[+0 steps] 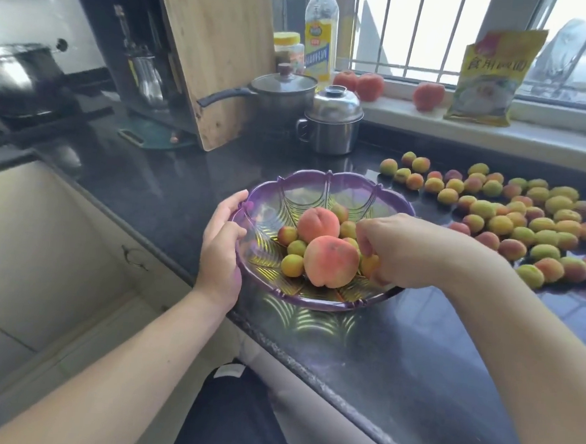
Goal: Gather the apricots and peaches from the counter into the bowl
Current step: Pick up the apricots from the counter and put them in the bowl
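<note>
We start at the apricot (pixel 370 263) in our right hand (pixel 408 251): the fingers are curled down around it, so the hand is grasping the fruit rather than letting it go, and the fruit sits low inside the bowl (pixel 328 179), just beside the nearer peach (pixel 330 261). Only a sliver of it shows below the fingertips, so we cannot tell whether it already rests on the bowl's floor. We judge it is held this low so that it can be set down among the others instead of dropped. Around it lie a second peach (pixel 318 224) and several small apricots, all crowded toward the middle of the bowl. Our left hand (pixel 222 248) grips the bowl's left rim, thumb over the edge and fingers curled outside it, which we take as steadying, since the bowl stands close to the front edge of the counter (pixel 396 358). To the right, well apart from the grip, the loose apricots (pixel 511 218) spread across the dark counter in a wide scatter, so by our reckoning most of the gathering is yet to do. Farther back three red fruits (pixel 370 86) sit on the windowsill, and a lidded pot (pixel 332 121) and a saucepan (pixel 280 94) stand behind the bowl.
</note>
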The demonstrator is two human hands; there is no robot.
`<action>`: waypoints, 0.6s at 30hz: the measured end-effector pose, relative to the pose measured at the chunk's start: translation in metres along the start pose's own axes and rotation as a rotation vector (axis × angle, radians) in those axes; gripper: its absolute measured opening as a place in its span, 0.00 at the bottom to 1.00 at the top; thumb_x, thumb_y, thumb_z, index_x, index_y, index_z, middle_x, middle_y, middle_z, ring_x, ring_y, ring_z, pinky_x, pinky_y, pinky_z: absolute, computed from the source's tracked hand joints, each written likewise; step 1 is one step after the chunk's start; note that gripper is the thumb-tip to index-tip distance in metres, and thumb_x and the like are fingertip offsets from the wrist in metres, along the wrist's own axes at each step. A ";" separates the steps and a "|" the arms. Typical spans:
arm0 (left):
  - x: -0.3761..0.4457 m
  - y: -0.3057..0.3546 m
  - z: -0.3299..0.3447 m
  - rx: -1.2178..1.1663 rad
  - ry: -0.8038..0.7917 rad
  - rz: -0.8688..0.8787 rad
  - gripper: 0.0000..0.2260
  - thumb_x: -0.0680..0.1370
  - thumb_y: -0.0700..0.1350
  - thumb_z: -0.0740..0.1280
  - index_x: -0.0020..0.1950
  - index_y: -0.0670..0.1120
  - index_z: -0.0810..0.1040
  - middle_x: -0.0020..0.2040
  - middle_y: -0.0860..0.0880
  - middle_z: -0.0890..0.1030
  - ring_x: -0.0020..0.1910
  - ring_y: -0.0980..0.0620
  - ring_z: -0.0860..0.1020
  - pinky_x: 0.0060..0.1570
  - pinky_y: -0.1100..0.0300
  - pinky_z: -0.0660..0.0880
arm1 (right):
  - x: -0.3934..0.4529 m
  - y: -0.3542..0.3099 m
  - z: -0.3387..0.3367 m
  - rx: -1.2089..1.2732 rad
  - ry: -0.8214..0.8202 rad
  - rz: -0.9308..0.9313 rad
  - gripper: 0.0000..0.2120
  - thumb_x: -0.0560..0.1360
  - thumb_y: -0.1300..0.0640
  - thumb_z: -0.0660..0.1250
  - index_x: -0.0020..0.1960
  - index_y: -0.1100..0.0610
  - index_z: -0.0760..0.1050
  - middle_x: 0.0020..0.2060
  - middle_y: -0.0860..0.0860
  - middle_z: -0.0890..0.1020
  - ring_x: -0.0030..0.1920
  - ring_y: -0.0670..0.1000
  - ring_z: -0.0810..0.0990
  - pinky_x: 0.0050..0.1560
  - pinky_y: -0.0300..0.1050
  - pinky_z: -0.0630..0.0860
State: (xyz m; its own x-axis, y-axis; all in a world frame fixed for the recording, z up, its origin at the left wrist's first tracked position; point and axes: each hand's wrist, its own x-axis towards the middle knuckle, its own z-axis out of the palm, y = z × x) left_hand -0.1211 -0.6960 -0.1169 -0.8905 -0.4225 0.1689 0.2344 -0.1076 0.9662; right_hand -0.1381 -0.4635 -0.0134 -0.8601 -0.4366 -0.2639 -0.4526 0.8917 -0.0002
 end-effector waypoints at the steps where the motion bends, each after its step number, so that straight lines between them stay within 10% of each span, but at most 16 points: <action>1: 0.000 -0.001 0.000 0.002 -0.005 0.004 0.25 0.72 0.42 0.58 0.68 0.46 0.79 0.61 0.51 0.84 0.60 0.58 0.84 0.54 0.63 0.80 | 0.000 -0.001 0.000 0.007 -0.011 0.001 0.14 0.73 0.56 0.73 0.56 0.55 0.73 0.48 0.53 0.78 0.48 0.55 0.77 0.38 0.45 0.72; 11: 0.000 -0.003 0.000 0.003 -0.043 0.019 0.23 0.73 0.43 0.58 0.66 0.51 0.80 0.63 0.51 0.84 0.63 0.55 0.82 0.57 0.61 0.80 | -0.001 0.005 -0.001 0.074 0.040 0.008 0.19 0.72 0.52 0.76 0.59 0.52 0.73 0.51 0.50 0.78 0.50 0.53 0.77 0.46 0.45 0.78; 18: -0.004 -0.003 0.009 0.015 -0.058 0.073 0.23 0.70 0.41 0.57 0.63 0.48 0.77 0.58 0.52 0.80 0.55 0.66 0.81 0.47 0.70 0.77 | -0.028 0.096 -0.019 0.288 0.484 0.344 0.02 0.77 0.55 0.71 0.46 0.52 0.80 0.44 0.51 0.81 0.46 0.55 0.78 0.42 0.45 0.71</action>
State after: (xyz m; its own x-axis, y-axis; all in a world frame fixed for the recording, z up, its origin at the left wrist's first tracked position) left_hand -0.1217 -0.6854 -0.1187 -0.8925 -0.3756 0.2497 0.2942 -0.0650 0.9535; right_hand -0.1616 -0.3683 0.0121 -0.9835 -0.0657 0.1686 -0.1100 0.9568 -0.2691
